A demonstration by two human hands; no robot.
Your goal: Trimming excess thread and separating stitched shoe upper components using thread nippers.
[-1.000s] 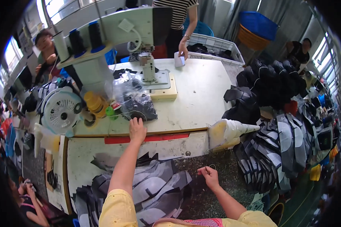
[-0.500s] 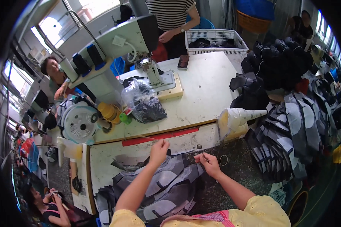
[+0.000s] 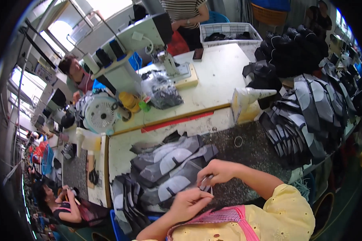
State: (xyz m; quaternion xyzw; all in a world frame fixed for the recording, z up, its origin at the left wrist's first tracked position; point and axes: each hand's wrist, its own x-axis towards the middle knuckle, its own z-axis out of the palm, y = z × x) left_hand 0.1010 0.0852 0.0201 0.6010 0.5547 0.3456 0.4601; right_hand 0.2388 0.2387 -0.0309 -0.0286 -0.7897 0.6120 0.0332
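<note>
Down near the wearer's front, I make out a small metal tool (image 3: 206,179) between the two hands, just over the near right edge of a pile of grey fabric pieces (image 3: 171,156). The right hand (image 3: 219,170) pinches it in curled fingers. The left hand (image 3: 190,204) sits just below, thumb and fingers drawn close together; I can't tell from my end whether anything is gripped there. The tool's exact kind is too small for me to read.

Beyond the right hand, a thin pale loop (image 3: 238,141) lies on the dark speckled worktop (image 3: 255,138). Farther right, I see more grey pieces stacked in overlapping rows (image 3: 315,102), with a white cone (image 3: 255,95) tipped on its side near them. Across the white table (image 3: 217,74) stand a sewing machine (image 3: 171,66), a clear bag of dark material (image 3: 163,93) and a round fan (image 3: 101,115). A dark phone (image 3: 198,54) lies toward the far edge, near a person in a striped top (image 3: 183,12).
</note>
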